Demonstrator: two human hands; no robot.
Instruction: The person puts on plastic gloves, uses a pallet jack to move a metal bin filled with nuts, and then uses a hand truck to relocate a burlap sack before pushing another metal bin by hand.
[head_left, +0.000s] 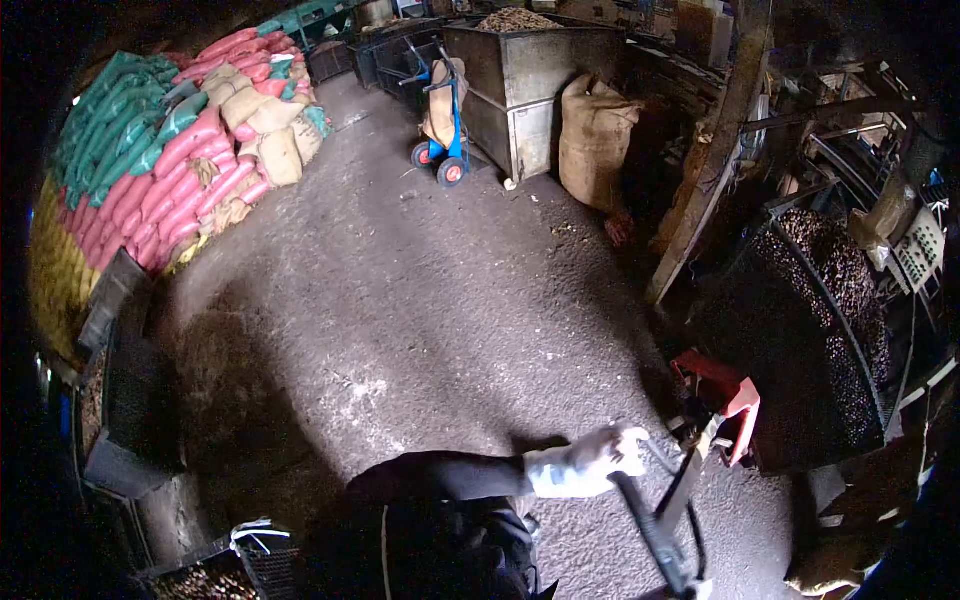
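Grey concrete floor (420, 300) spreads wide around me. At the far left, pink and green sacks (170, 160) are stacked. At the right stands a wire cage (830, 300) full of dark brown pieces, and just beside it the red pallet jack (725, 395). My left hand (600, 458), in a white glove, is closed tightly around its black handle (650, 528), near and right. My right hand is out of view.

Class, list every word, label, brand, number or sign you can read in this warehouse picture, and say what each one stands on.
Readable text: none anywhere in this view.
Control panel: buttons and small markings, too small to read.
Stacked sacks: any print is too blurred to read.
Blue hand truck, metal bin, red pallet jack and pallet jack handle: no lettering shows.
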